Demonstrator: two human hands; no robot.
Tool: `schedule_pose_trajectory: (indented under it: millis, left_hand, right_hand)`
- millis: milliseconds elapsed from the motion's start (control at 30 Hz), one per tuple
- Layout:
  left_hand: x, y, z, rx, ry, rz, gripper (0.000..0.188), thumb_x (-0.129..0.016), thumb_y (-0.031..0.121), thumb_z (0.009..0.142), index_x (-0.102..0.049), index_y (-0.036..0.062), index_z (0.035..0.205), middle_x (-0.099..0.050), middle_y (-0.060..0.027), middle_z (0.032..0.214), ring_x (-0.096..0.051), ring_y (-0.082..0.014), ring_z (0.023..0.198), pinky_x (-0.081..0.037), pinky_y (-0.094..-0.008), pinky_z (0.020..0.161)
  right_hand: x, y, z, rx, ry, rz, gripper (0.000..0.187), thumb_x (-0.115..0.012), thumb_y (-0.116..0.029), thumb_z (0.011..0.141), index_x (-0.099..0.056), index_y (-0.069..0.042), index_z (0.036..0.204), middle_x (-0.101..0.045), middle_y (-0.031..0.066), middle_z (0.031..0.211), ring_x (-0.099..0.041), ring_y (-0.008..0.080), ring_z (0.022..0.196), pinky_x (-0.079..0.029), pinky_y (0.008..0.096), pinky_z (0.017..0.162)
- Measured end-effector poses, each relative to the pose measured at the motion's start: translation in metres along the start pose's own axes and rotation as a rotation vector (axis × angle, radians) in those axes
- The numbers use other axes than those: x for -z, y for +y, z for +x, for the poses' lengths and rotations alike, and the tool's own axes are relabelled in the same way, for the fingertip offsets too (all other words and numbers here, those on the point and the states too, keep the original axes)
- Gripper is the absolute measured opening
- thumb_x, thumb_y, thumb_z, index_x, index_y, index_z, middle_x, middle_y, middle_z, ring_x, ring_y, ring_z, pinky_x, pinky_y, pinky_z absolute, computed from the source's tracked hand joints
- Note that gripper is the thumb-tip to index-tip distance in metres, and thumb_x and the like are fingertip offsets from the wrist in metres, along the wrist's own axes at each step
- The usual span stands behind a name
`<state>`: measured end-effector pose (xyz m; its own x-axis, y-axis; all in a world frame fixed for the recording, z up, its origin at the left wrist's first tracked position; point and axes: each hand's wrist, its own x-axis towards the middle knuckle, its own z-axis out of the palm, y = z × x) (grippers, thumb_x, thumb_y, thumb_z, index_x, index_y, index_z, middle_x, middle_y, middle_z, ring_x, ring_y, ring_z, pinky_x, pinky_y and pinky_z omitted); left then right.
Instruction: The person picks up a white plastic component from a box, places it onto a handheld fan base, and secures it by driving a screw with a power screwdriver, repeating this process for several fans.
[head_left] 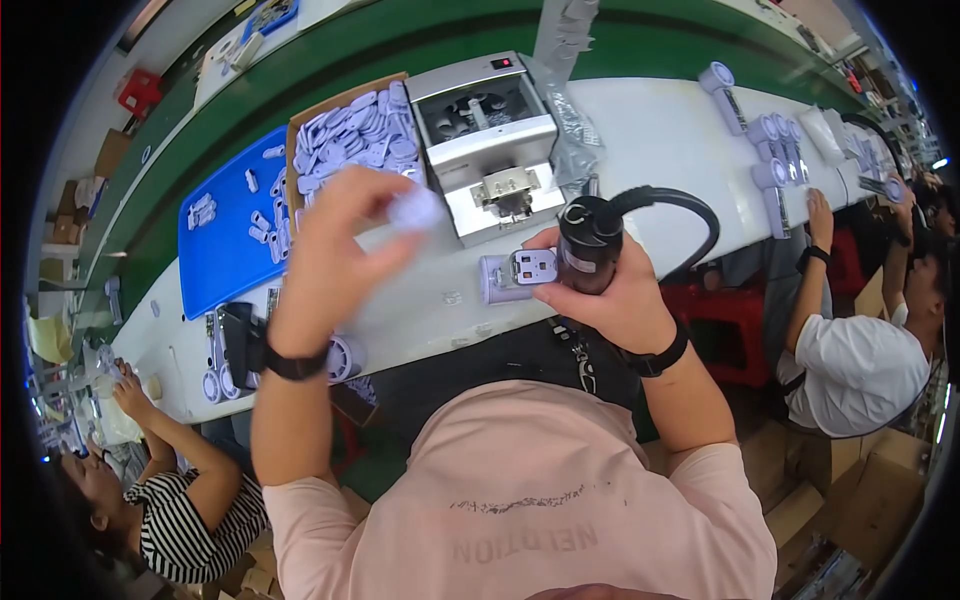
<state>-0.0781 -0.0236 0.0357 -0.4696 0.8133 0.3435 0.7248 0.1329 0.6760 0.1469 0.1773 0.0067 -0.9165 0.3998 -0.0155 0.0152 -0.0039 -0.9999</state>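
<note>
My left hand, blurred by motion, is raised in front of the parts box. Between its thumb and fingers is a round pale-lilac plastic piece, also smeared. My right hand is wrapped round a black electric screwdriver, whose thick black cable curves off to the right. Just left of the screwdriver, a lilac plastic housing with a light panel and small dark openings lies at the table's near edge. My right thumb and a fingertip reach to this housing. The screwdriver's tip is hidden.
A silver screw feeder stands beyond my hands. Left of it are a cardboard box of lilac parts and a blue tray. Finished-looking lilac units stand at the right. Co-workers sit on both sides; a red stool is below.
</note>
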Motion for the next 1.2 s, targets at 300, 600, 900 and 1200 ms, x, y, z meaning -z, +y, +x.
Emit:
schedule_pose_trajectory:
  millis: [300, 600, 900, 1200]
  left_hand:
    - [-0.05, 0.036, -0.004, -0.202, -0.169, -0.037, 0.042, -0.086, 0.011, 0.077, -0.076, 0.006, 0.117, -0.07, -0.0086, 0.115, -0.066, -0.0288, 0.096, -0.053, -0.0386, 0.084]
    - [-0.08, 0.024, -0.031, -0.393, -0.03, -0.031, 0.04, -0.083, 0.008, 0.079, -0.076, 0.0045, 0.118, -0.07, -0.0139, 0.12, -0.066, -0.0338, 0.097, -0.055, -0.0436, 0.082]
    - [-0.075, 0.029, -0.04, -0.296, 0.026, -0.077, 0.041, -0.081, 0.004, 0.08, -0.074, 0.0037, 0.12, -0.071, -0.0146, 0.116, -0.068, -0.0332, 0.096, -0.056, -0.0413, 0.082]
    - [-0.099, 0.026, -0.043, -0.274, 0.242, -0.218, 0.038, -0.086, 0.008, 0.079, -0.073, 0.006, 0.115, -0.07, -0.0108, 0.11, -0.068, -0.0314, 0.093, -0.057, -0.0405, 0.078]
  right_hand:
    - [0.003, 0.002, 0.011, -0.053, -0.062, -0.027, 0.045, -0.086, -0.002, 0.08, -0.067, -0.001, 0.121, -0.073, 0.0046, 0.114, -0.068, 0.0117, 0.097, -0.056, 0.0292, 0.087]
    - [0.027, -0.003, 0.003, -0.034, -0.132, -0.097, 0.046, -0.085, -0.003, 0.081, -0.063, -0.003, 0.121, -0.072, 0.0062, 0.098, -0.069, 0.0136, 0.088, -0.056, 0.0302, 0.08]
    - [-0.007, -0.054, 0.062, 0.434, 0.146, 0.358, 0.039, -0.089, 0.0, 0.079, -0.064, -0.002, 0.109, -0.067, 0.0003, 0.079, -0.063, 0.0074, 0.07, -0.051, 0.0235, 0.063]
    - [-0.038, -0.028, 0.102, 0.371, 0.101, 0.022, 0.034, -0.081, 0.0, 0.086, -0.059, -0.002, 0.112, -0.067, 0.0036, 0.081, -0.064, 0.011, 0.067, -0.05, 0.0258, 0.06]
